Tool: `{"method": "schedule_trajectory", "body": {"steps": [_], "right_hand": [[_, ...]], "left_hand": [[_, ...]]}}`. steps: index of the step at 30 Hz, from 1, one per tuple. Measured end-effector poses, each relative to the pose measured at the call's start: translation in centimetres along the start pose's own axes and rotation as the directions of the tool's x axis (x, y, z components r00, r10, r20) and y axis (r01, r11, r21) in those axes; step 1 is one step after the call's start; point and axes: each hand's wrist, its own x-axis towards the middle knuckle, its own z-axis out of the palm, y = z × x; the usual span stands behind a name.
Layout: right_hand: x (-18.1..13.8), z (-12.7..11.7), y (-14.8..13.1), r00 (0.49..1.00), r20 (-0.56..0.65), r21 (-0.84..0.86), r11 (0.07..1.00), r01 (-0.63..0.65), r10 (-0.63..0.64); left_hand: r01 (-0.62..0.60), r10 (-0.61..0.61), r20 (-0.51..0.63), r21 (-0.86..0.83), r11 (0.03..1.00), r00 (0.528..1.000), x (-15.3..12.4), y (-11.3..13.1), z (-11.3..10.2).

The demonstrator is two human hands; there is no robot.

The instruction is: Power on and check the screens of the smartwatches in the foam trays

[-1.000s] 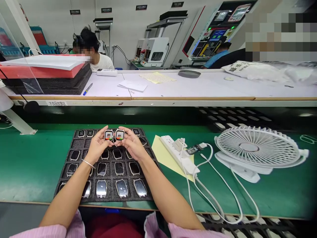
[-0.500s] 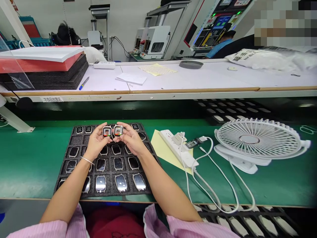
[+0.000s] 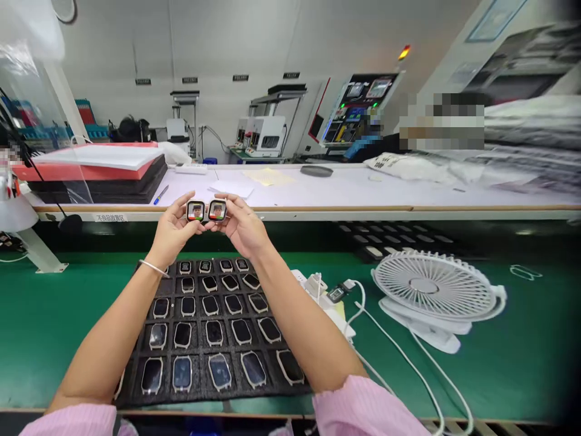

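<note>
Two smartwatches without straps are held up side by side, their lit screens facing me. My left hand (image 3: pixel 175 230) grips the left smartwatch (image 3: pixel 196 211) between thumb and fingers. The right smartwatch (image 3: pixel 217 210) sits in my right hand (image 3: pixel 242 227), pinched at its edges. Both screens show a picture with a person and a coloured strip at the bottom. Below my hands lies a black foam tray (image 3: pixel 200 393) with rows of similar smartwatches in its pockets, most with dark screens. My forearms cover parts of the tray's sides.
A white fan (image 3: pixel 431 287) lies at the right on the green bench (image 3: pixel 499 363). Between it and the tray are a power strip (image 3: pixel 340 321) and white cables (image 3: pixel 408 357). A raised white shelf (image 3: pixel 281 188) crosses behind, holding foam sheets (image 3: pixel 104 175) and a pen (image 3: pixel 161 195).
My hands have lifted the two smartwatches higher, away from the tray, up to the shelf's edge in view. The camera's view has tilted upward, and more of the tray shows.
</note>
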Motion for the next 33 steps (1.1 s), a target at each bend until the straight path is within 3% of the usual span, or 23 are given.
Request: {"method": "schedule_trajectory", "body": {"steps": [6,15,33], "right_hand": [[3.5,1.9,-4.3,0.992,0.052,0.015,0.993,0.115,-0.115],[4.2,3.5,-8.3,0.971,0.128,-0.019,0.979,0.204,-0.200],[3.8,3.4,-9.9,0.978,0.157,-0.048,0.988,0.147,-0.138]], "left_hand": [[-0.155,0.155,-0.018,-0.002,0.988,0.988,3.5,3.8,0.8],[-0.302,0.302,0.007,0.005,0.953,0.953,4.9,7.0,1.3],[-0.295,0.294,0.050,0.032,0.955,0.955,4.7,8.1,1.5]]}}
